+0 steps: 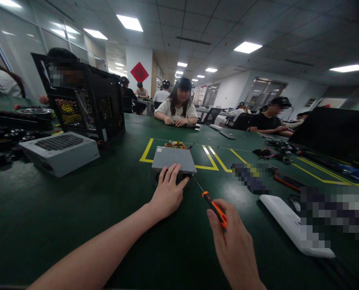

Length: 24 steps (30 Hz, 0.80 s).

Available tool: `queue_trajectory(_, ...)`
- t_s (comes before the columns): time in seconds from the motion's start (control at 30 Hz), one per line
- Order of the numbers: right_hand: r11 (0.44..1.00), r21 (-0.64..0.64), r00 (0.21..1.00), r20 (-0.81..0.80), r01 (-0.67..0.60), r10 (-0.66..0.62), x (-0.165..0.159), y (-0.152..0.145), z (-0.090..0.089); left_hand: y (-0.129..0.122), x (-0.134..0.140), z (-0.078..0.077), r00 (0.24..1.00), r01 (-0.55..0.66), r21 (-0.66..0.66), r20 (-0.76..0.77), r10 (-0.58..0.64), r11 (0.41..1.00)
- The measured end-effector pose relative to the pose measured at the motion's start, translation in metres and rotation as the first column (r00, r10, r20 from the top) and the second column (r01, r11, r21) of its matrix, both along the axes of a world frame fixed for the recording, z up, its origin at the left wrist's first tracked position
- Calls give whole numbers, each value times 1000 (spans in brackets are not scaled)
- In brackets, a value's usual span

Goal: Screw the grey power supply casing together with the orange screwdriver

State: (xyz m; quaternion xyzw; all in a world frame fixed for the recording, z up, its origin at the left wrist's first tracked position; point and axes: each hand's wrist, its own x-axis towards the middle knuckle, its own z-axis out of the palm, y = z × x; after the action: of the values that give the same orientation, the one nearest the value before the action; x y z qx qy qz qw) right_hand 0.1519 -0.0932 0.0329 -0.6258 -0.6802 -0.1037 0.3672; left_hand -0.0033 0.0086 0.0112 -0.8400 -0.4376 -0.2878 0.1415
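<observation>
A grey metal computer power supply unit [173, 158] lies on the green table in front of me, a bundle of coloured cables [177, 145] behind it. My left hand [169, 194] presses over its top and near side, fingers on the casing and thumb by the near right corner. In my right hand [236, 237] is an orange and black screwdriver [210, 200], gripped by the handle. Its thin shaft points up and left, with the tip close to the unit's near right corner; whether it touches a screw I cannot tell.
Another power supply [61, 151] sits at left before a black computer case [91, 100]. Yellow tape lines [215, 161] mark the green table [131, 249]. A white device [291, 221], cables [276, 155] and a dark monitor [333, 133] are at right. A person [179, 106] sits opposite.
</observation>
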Motion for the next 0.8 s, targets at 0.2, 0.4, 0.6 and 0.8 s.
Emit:
queue_trajectory(0.2, 994, 76, 997, 5, -83, 83, -7, 2, 1, -1, -1, 1, 1000, 9, 0, -4, -9, 1000)
queue_trajectory(0.4, 998, -21, 998, -8, 54, -55, -1, 0, 1, -1, -2, 2, 1000, 13, -14, -5, -13, 1000)
queue_trajectory(0.6, 997, 25, 997, 21, -70, 69, -7, -2, -4, -1, -1, 1, 1000, 19, -5, 8, -19, 1000)
queue_trajectory(0.8, 995, -40, 996, -1, 87, -88, -2, -1, -1, 0, -2, 0, 1000, 21, -8, 2, -21, 1000)
